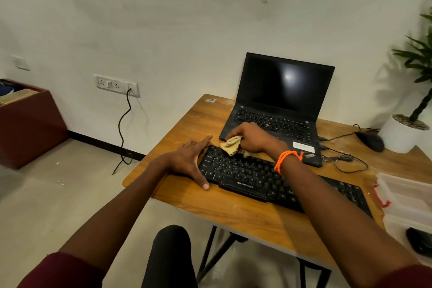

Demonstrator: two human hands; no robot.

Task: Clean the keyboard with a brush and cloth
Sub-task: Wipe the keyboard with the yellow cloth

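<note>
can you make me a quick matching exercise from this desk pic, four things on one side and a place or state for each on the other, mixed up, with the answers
Things:
1. cloth
2. laptop
3. left hand
4. mouse

Places or states:
A. open, screen dark, behind the keyboard
B. lies beside the white plant pot
C. bunched in the right hand, on the keyboard's far left corner
D. fingers spread, braced against the keyboard's left end

Pairs: 1-C, 2-A, 3-D, 4-B
</note>
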